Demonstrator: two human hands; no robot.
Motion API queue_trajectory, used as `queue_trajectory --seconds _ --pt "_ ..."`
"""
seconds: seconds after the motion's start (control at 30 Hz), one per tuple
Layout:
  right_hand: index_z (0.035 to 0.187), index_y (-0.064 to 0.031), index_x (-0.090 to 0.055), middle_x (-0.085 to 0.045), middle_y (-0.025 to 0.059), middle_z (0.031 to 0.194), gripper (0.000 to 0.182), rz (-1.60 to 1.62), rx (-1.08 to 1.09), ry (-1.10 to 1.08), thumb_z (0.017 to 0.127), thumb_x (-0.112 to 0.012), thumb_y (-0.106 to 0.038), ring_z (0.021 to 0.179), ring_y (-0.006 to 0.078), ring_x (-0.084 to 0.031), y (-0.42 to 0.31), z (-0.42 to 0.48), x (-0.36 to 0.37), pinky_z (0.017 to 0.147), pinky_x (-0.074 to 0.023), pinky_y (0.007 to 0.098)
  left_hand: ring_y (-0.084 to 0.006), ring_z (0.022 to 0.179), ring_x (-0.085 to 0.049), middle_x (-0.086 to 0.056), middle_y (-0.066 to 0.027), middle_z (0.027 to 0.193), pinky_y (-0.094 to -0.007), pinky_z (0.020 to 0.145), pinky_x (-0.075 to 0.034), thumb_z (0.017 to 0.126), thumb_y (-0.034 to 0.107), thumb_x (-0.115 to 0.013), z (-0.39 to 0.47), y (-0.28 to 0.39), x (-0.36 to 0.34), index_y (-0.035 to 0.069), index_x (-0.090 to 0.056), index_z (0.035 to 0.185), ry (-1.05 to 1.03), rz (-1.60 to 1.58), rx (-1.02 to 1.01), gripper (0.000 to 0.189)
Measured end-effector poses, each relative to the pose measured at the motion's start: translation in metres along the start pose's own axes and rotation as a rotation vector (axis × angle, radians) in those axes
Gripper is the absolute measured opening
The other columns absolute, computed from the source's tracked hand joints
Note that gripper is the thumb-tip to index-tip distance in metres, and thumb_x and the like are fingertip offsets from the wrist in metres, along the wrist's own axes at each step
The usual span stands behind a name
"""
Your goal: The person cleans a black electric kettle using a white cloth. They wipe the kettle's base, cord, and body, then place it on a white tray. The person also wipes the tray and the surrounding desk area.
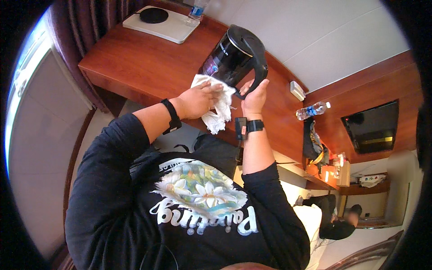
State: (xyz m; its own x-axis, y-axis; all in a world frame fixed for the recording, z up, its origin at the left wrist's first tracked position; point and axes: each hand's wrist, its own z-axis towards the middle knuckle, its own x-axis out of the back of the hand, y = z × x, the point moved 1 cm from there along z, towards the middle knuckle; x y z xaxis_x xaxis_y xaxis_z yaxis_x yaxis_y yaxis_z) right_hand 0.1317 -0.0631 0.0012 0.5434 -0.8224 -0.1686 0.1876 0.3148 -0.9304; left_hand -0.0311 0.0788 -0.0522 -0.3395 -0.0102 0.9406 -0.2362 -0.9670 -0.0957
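Observation:
A black electric kettle [229, 55] is held tilted over the wooden desk, its lid closed and its spout side away from me. My right hand [254, 96] grips the lower end of the kettle's black handle [260, 64]. Under my left hand [199, 101] is a crumpled white cloth [221, 111], pressed against the lower part of the kettle. One end of the cloth hangs down past the desk's front edge. The kettle's underside is hidden by the cloth and my hand.
On the reddish wooden desk [145, 64], a white tray [162, 32] carries a black round kettle base [154, 15] and a water bottle [196, 11]. Right are a white box [297, 91], another bottle [312, 110] and a bag [314, 141]. A person [337, 222] sits farther off.

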Motion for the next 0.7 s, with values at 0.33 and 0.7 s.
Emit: queue_trajectory --seconds 0.33,0.7 --pt "0.079 -0.0121 -0.048 -0.048 0.0047 0.059 0.061 0.072 -0.058 -0.015 0.108 -0.029 -0.062 0.052 0.0191 -0.047 0.003 0.012 0.011 0.057 -0.0436 0.0355 -0.0323 0.148 -0.039 -0.054 -0.0112 0.147 -0.0568 0.118 -0.032 0.088 0.045 -0.068 -0.03 0.007 0.011 0.012 -0.057 0.14 0.024 -0.151 -0.101 0.063" --pt "0.091 -0.0081 -0.063 -0.059 0.0049 0.072 0.063 0.035 -0.159 0.048 0.107 -0.035 -0.063 0.063 0.0208 -0.057 0.0 0.06 0.069 0.063 -0.0488 0.0365 -0.0399 0.098 -0.069 -0.072 -0.0186 0.1 -0.0487 0.086 -0.055 0.09 0.007 -0.057 -0.066 -0.01 0.02 0.006 -0.069 0.107 0.247 -0.48 0.36 0.021"
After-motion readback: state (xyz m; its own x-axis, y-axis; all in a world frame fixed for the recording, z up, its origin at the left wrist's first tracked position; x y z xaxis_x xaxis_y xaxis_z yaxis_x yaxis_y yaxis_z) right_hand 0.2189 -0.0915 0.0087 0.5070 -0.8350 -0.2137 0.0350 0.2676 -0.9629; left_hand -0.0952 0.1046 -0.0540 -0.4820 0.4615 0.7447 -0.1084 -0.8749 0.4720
